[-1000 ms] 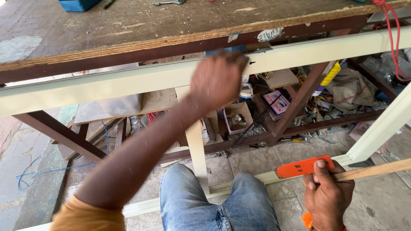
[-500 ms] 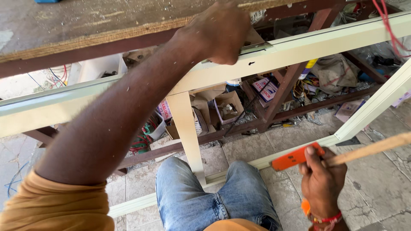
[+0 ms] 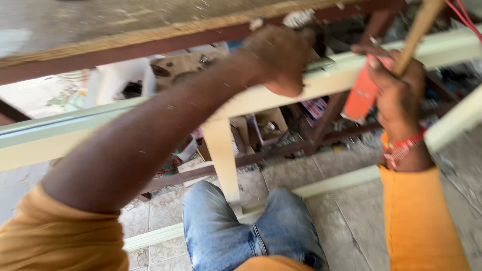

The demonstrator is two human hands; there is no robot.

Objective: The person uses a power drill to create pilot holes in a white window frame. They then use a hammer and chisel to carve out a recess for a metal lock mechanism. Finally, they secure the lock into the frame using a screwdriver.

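Raised now from low beside the knee up to the cream-painted long frame rail [image 3: 150, 118]: right hand [image 3: 396, 95], closed around the orange flat tool with pale wooden handle [image 3: 362, 95]. Left hand [image 3: 281, 60] still clamped on that same rail, under the brown workbench edge [image 3: 125, 50]. Probably ready for striking or prying, though blurred. Counted: two hands, one tool, one upright cream post [image 3: 223, 160].

Left hand: my left hand [image 3: 281, 57] grips the top rail of the cream-painted metal frame [image 3: 100, 128].
Right hand: my right hand [image 3: 396, 85] is closed around an orange-handled tool with a wooden shaft [image 3: 362, 95], raised beside the rail.
Behind: worn wooden workbench top [image 3: 125, 20].
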